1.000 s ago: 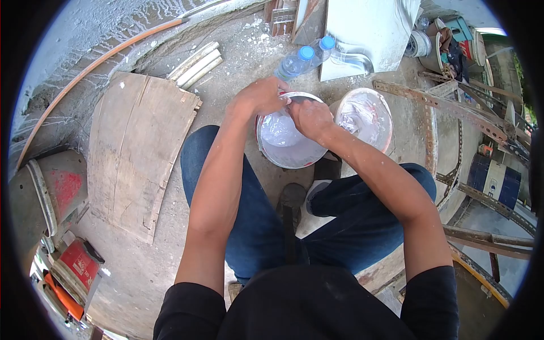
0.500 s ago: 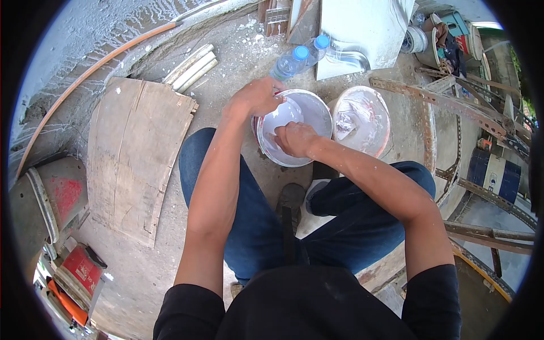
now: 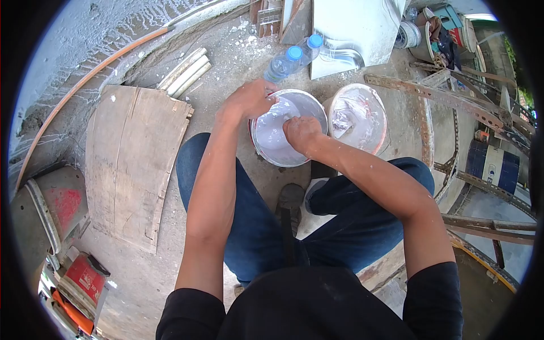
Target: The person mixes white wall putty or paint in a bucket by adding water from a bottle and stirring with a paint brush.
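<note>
A round bucket (image 3: 317,103) with pale, whitish liquid (image 3: 271,131) inside stands between my knees and the bottles. My left hand (image 3: 247,101) is closed on the bucket's left rim. Over the bucket's right side, my right hand (image 3: 304,135) is closed in a fist; whatever it grips is hidden by the fingers. Touching or close beside it on the right is a second bucket (image 3: 381,124), its inside smeared with white residue.
Two clear bottles (image 3: 280,67) with blue caps stand behind the bucket. A white panel (image 3: 362,34) is at the back, a worn wooden board (image 3: 133,164) at left, white strips (image 3: 187,72) above it. Rusty metal frames (image 3: 442,96) fill the right. A red container (image 3: 86,276) lies lower left.
My right hand has moved slightly right and toward the bucket's right wall. The view has shifted a little, and the left hand remains at the rim.
</note>
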{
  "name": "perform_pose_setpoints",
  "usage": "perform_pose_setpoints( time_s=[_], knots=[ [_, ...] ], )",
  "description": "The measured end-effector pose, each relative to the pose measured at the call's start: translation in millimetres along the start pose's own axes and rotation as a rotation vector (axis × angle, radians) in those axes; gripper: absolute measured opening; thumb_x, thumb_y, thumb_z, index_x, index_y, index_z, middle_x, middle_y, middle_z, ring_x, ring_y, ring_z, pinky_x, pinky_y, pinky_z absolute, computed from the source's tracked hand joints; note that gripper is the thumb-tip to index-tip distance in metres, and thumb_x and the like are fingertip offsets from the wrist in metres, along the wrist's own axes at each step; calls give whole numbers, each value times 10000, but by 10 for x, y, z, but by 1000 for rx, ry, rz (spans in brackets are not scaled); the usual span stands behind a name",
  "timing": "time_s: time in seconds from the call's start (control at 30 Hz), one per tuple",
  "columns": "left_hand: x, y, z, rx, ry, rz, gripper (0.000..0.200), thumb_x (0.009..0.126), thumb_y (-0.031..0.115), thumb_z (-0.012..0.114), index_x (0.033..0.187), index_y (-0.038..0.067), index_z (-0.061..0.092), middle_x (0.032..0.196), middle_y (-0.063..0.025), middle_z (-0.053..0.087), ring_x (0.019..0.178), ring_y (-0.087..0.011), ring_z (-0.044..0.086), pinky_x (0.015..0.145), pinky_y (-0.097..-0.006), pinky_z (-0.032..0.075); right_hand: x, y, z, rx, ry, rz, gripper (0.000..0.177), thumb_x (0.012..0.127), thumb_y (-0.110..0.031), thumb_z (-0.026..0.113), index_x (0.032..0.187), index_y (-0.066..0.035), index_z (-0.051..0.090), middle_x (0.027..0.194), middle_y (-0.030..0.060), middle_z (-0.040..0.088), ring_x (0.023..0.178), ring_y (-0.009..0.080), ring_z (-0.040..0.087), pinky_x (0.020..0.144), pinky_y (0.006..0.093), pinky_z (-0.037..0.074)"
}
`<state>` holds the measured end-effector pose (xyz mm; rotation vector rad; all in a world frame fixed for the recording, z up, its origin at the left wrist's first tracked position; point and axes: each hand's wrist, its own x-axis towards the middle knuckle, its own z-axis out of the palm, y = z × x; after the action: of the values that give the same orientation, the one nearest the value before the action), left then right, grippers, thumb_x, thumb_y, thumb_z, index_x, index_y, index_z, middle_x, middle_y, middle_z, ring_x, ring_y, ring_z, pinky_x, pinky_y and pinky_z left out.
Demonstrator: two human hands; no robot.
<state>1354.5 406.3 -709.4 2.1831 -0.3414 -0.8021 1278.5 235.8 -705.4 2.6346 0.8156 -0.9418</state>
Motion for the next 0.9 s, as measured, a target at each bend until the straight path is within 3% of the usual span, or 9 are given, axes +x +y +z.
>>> perform_pose_setpoints(
  time_s=[0.13,0.23,0.33,0.43,0.57,0.63,0.73,0.83,0.9],
  knots=[
    [-101,134,-94,-9,-3,-37,311,867,220,630,1162,124,660,1098,-205,658,1040,-338,630,903,-393,479,-21,-182,-12,185,-111,-20,249,907,-223,524,1073,-78,638,1055,153,667,1031,283,644,854,384,511],
    [-90,119,-95,-8,-16,-25,297,868,217,626,1149,128,667,1087,-200,663,1038,-336,631,902,-392,479,32,-143,0,341,-49,-59,332,962,-311,445,1058,-37,606,959,249,655,922,382,649,814,468,503],
    [-113,121,-110,-9,-30,-36,292,869,212,624,1147,135,669,1093,-194,664,1039,-331,631,903,-388,479,137,22,-2,394,42,-9,324,965,-323,440,1082,-67,600,933,239,658,906,391,647,812,473,502],
    [-82,23,-59,-7,0,1,383,847,274,662,1200,125,643,1007,-168,664,908,-288,643,804,-367,494,165,99,-111,333,106,119,260,920,-244,481,1046,-82,640,1000,175,670,956,329,659,820,424,518],
    [-121,57,-102,-24,-20,29,369,850,257,655,1199,139,645,1027,-168,659,945,-296,637,833,-369,489,69,47,-205,48,188,142,207,884,-142,530,1044,-87,650,950,107,699,909,251,687,757,362,545],
    [-145,115,-135,-36,-47,-2,338,855,225,640,1185,154,655,1123,-188,656,1045,-325,629,906,-380,480,34,-17,-293,28,80,103,218,886,-159,509,1051,-70,620,933,121,693,884,246,686,742,361,538],
    [-163,117,-160,-56,-30,-29,339,855,225,643,1185,151,654,1114,-188,659,1035,-317,635,895,-375,484,15,-79,-200,6,-16,54,219,883,-159,500,1043,-61,613,937,135,686,877,251,685,740,370,534],
    [-139,42,-171,-44,11,-12,341,851,236,650,1180,148,656,1090,-188,667,1007,-308,644,873,-369,491,-8,-121,21,29,27,-54,222,886,-169,504,1035,-52,618,951,155,682,892,271,683,746,396,532],
    [-155,15,-177,-51,22,17,359,856,258,654,1193,134,653,1000,-157,669,898,-267,648,810,-356,496,-26,-162,32,100,27,-80,223,890,-172,506,1039,-60,628,979,158,680,930,282,675,786,397,524]
  ],
)
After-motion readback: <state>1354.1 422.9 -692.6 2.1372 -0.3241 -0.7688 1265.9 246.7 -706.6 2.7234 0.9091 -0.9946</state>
